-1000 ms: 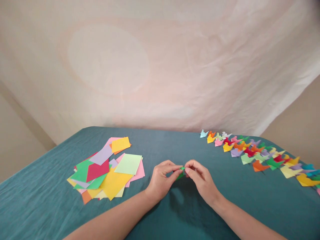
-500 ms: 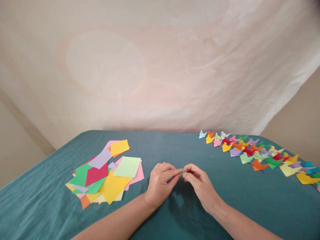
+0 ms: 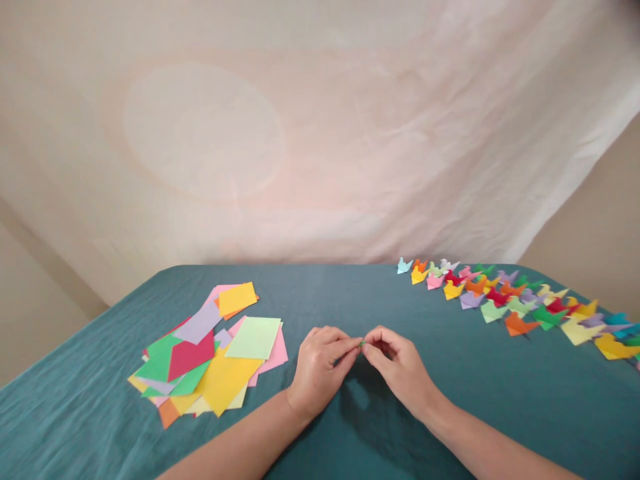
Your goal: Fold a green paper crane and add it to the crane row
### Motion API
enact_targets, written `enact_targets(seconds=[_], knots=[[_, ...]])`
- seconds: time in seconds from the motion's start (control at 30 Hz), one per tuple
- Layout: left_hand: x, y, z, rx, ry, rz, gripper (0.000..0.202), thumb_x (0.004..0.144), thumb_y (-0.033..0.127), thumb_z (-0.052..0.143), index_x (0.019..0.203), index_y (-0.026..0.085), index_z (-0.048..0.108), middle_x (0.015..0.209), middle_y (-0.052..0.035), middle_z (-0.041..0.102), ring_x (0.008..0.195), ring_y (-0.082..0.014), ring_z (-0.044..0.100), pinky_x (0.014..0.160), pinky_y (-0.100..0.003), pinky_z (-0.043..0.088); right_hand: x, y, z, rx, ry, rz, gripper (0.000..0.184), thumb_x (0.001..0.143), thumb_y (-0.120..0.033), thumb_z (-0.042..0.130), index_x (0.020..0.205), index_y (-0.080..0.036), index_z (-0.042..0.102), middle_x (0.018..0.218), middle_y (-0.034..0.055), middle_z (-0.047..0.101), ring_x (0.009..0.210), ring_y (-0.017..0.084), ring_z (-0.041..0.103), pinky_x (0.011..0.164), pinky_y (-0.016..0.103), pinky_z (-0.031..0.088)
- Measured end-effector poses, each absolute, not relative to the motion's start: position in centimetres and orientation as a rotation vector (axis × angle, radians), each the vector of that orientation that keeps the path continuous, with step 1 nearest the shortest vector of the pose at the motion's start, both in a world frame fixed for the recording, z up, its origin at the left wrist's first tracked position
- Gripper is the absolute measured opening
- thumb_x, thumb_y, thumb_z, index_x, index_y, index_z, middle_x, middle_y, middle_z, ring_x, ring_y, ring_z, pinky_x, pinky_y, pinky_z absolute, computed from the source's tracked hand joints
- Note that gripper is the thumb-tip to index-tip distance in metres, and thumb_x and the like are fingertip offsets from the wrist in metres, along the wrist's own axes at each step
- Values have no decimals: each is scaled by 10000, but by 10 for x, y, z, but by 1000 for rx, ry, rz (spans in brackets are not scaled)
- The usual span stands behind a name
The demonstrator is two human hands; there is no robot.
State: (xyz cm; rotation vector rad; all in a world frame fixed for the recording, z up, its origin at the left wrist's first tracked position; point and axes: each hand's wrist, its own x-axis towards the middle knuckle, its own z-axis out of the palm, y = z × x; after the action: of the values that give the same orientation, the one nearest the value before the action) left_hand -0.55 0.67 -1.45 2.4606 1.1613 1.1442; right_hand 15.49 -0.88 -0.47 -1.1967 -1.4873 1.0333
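Between my fingertips, just right of the middle, is a small piece of green folded paper (image 3: 362, 344); only a sliver of it shows. My left hand (image 3: 325, 363) pinches its left side with thumb and forefinger. From the right, my right hand (image 3: 397, 367) pinches the same piece, thumb below and fingers curled behind. The two hands nearly meet at the tips, held a little above the cloth, which carries their shadow. Most of the folded paper's shape is hidden by the fingers.
A loose pile of coloured square papers (image 3: 235, 380) lies on the left of the teal tablecloth (image 3: 320, 293). Several rows of folded paper birds (image 3: 520, 324) stand along the right side. A pale cloth backdrop (image 3: 320, 133) hangs behind the table.
The camera view has tilted slightly. Both hands keep their pinch on the green paper, the right hand's fingers a touch closer to the left; less green shows.
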Motion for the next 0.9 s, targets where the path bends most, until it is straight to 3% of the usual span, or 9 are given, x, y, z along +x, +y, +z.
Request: enact_targets(seconds=[0.43, 0.9], knots=[[-5, 6, -12, 2441, 1155, 1166, 186, 861, 243, 532, 983, 245, 673, 780, -14, 647, 739, -131, 564, 686, -269, 389, 156, -10, -3, -1209, -1519, 963, 129, 772, -270, 525, 682, -180, 545, 646, -16, 532, 609, 133, 476, 605, 253, 384], [-3, 4, -12, 2416, 1142, 1138, 179, 852, 224, 542, 970, 250, 675, 788, -10, 655, 754, -138, 570, 686, -269, 390, 152, -10, -1, -1228, -1281, 1189, 148, 722, -247, 526, 591, -178, 532, 548, -43, 471, 575, 117, 431, 563, 236, 328]])
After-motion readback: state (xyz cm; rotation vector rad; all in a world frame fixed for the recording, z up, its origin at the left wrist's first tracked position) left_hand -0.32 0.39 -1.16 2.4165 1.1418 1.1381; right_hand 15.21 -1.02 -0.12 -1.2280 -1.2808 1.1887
